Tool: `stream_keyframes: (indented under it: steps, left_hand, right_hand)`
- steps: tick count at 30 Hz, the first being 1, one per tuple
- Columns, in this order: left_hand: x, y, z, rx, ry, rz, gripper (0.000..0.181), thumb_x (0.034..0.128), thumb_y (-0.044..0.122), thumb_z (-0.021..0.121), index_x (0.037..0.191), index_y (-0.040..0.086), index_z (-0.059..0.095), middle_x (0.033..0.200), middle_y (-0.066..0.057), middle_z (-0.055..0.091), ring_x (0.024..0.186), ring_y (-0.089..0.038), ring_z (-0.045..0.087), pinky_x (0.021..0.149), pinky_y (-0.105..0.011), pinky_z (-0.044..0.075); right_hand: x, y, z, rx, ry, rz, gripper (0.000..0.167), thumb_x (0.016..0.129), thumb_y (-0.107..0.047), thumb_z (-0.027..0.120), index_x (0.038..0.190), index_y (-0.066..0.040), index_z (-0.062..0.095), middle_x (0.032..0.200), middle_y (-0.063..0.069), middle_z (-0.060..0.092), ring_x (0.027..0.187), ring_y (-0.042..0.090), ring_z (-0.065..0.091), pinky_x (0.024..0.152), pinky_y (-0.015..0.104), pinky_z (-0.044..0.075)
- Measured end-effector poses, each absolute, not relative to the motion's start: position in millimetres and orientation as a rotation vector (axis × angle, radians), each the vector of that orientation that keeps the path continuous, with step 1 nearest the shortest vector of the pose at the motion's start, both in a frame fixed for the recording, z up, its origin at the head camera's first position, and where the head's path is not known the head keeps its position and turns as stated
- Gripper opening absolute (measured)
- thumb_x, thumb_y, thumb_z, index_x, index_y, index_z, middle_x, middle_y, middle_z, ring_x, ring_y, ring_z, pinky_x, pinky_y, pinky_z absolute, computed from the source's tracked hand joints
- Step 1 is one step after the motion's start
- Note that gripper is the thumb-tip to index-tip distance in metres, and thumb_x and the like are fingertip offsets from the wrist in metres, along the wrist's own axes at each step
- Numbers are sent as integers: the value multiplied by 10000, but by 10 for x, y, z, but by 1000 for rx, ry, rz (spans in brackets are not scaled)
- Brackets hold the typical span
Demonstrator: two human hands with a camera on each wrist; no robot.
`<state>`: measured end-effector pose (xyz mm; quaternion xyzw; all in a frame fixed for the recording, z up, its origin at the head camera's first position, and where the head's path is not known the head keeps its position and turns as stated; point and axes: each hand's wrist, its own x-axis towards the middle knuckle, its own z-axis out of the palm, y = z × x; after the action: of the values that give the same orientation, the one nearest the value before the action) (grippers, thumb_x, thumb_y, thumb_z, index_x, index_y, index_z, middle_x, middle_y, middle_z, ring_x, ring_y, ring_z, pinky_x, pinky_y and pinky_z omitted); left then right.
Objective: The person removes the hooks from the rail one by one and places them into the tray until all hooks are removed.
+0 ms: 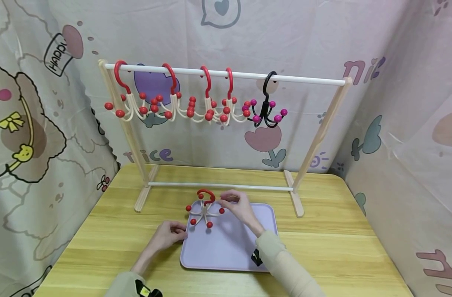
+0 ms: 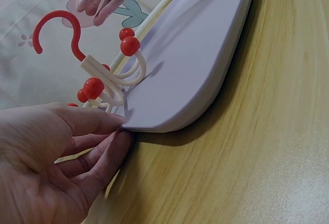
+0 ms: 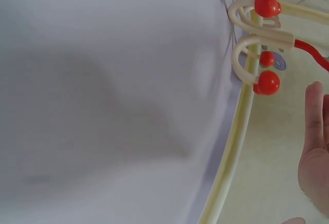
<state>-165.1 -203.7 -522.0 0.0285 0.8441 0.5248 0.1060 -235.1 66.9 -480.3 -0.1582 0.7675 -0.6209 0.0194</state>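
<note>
A multi-claw hanger [image 1: 205, 211] with a red hook, cream arms and red ball tips stands hook-up on the far left part of a lilac tray [image 1: 237, 247]. My left hand [image 1: 169, 235] pinches the tray's left edge, thumb on top and fingers beneath, as the left wrist view shows. Just right of the red hook [image 2: 64, 23], my right hand [image 1: 242, 208] is held above the tray with its fingers extended. A gap separates these fingers from the hook in both wrist views, and nothing is in that hand.
Behind the tray stands a wooden rack with a white top rod [image 1: 244, 75]. Several similar red-hooked hangers [image 1: 173, 103] hang from it, plus a black hanger [image 1: 265, 108] with pink tips at the right. Its feet [image 1: 294, 196] rest on the wooden table [image 1: 330, 247]. Patterned curtains surround the table.
</note>
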Motion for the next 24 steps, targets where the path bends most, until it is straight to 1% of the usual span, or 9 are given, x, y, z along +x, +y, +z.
stream_keyframes:
  steps: [2, 5, 7, 12, 13, 15, 20, 23, 24]
  left_hand:
    - [-1651, -2035, -5224, 78, 2483, 1548, 258, 826, 19, 747, 1036, -120, 694, 821, -78, 697, 734, -117, 628, 629, -198, 553]
    - [-1650, -2028, -5218, 70, 2486, 1545, 261, 825, 19, 749, 1039, -120, 693, 824, -81, 698, 732, -115, 627, 628, -198, 553]
    - [-1649, -2023, -5212, 62, 2490, 1540, 261, 824, 20, 750, 1039, -117, 695, 826, -82, 699, 732, -113, 626, 628, -197, 551]
    - [-1644, -2018, -5199, 58, 2504, 1530, 256, 823, 26, 756, 1035, -107, 700, 831, -80, 700, 738, -115, 621, 620, -195, 540]
    - [-1643, -2018, -5198, 60, 2505, 1529, 254, 824, 27, 756, 1033, -105, 700, 831, -79, 699, 738, -116, 620, 619, -194, 538]
    - [-1643, -2020, -5201, 62, 2504, 1530, 252, 825, 27, 756, 1032, -104, 700, 829, -76, 697, 739, -116, 620, 618, -192, 535]
    - [-1650, -2029, -5219, 73, 2504, 1531, 257, 829, 30, 755, 1038, -108, 700, 830, -77, 700, 743, -117, 625, 620, -191, 538]
    - [-1655, -2032, -5216, 86, 2509, 1529, 263, 831, 38, 756, 1043, -109, 700, 834, -77, 703, 744, -116, 625, 619, -191, 536]
    - [-1654, -2032, -5214, 87, 2510, 1527, 263, 831, 40, 757, 1042, -108, 701, 835, -78, 704, 745, -116, 625, 620, -190, 534]
  right_hand:
    - [-2373, 708, -4840, -488, 2373, -1948, 224, 881, -34, 741, 1092, 35, 710, 1082, 251, 725, 945, 358, 741, 796, 243, 613]
    - [-2365, 769, -4819, -494, 2343, -1973, 241, 887, -26, 734, 1110, 58, 696, 1092, 280, 713, 939, 414, 731, 797, 269, 621]
    - [-2355, 806, -4796, -507, 2344, -1980, 243, 889, -30, 733, 1111, 60, 693, 1094, 284, 710, 919, 362, 742, 796, 285, 625]
    - [-2327, 887, -4737, -555, 2372, -1978, 225, 896, -44, 729, 1095, 54, 694, 1081, 275, 710, 830, 80, 725, 780, 269, 624]
    - [-2324, 902, -4726, -561, 2374, -1981, 219, 896, -44, 729, 1090, 53, 695, 1074, 276, 711, 825, 67, 719, 776, 263, 623]
    - [-2317, 931, -4714, -581, 2394, -1972, 213, 902, -54, 727, 1087, 46, 698, 1066, 270, 715, 824, 75, 723, 768, 249, 619]
    - [-2285, 999, -4651, -614, 2425, -1966, 212, 906, -67, 726, 1087, 41, 699, 1061, 262, 720, 862, 227, 749, 760, 253, 621]
    - [-2267, 1041, -4602, -631, 2424, -1995, 205, 904, -60, 727, 1074, 51, 699, 1050, 270, 714, 862, 208, 746, 754, 271, 627]
    - [-2262, 1055, -4588, -642, 2435, -1998, 202, 904, -61, 728, 1070, 51, 701, 1043, 270, 714, 852, 165, 740, 751, 270, 627]
